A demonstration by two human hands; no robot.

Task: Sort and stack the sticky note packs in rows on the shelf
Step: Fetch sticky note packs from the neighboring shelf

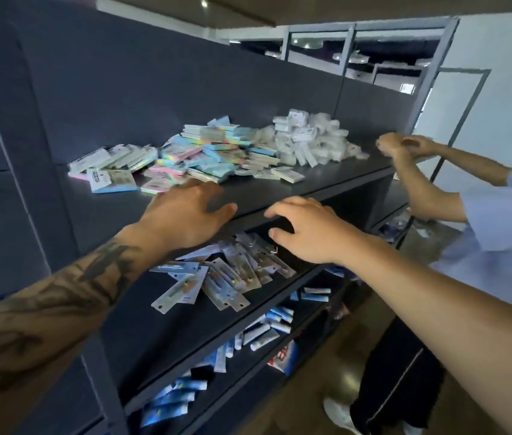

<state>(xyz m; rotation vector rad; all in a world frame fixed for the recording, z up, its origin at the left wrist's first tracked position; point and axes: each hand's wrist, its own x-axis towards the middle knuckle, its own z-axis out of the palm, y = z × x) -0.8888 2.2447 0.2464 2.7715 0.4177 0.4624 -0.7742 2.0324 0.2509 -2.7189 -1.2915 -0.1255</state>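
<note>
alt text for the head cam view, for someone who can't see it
Both bare hands, left hand and right hand, reach open and empty toward a loose heap of pastel sticky note packs on a dark shelf. White packets lie behind; another person stands at right.

Sticky note packs (198, 152), pastel pink, blue, yellow and white, wrapped, heaped unsorted and overlapping, laid at mixed angles on the dark top shelf (327, 183), left of centre.
</note>
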